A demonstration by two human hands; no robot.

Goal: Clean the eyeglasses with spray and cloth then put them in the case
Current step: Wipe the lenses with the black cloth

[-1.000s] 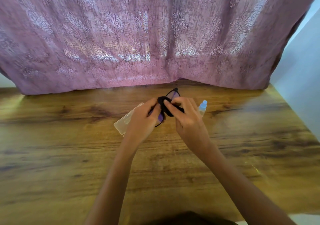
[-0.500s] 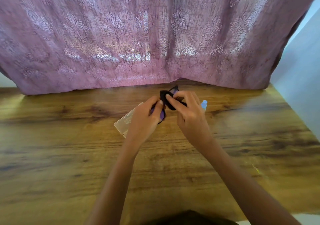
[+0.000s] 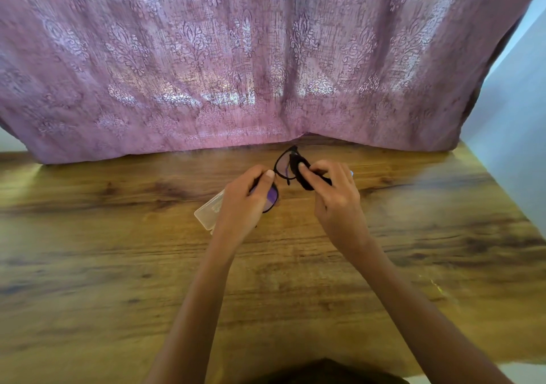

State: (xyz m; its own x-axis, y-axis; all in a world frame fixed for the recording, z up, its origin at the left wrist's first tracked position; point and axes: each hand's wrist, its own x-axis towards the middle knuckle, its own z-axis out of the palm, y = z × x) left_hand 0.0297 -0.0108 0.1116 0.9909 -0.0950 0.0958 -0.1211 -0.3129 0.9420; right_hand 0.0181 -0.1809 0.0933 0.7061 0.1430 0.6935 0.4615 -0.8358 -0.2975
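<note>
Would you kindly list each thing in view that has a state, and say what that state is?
eyeglasses: held up off the table, one lens being wiped
cloth: bunched, pressed on a lens
case: lying on the table, partly hidden
left hand: gripping the eyeglasses
right hand: pinching the cloth
spray bottle: nearly hidden behind the right hand

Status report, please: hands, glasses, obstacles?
Left hand holds eyeglasses. Right hand presses dark cloth on far lens. Case partly hidden behind left hand. Nothing blocking.
</note>
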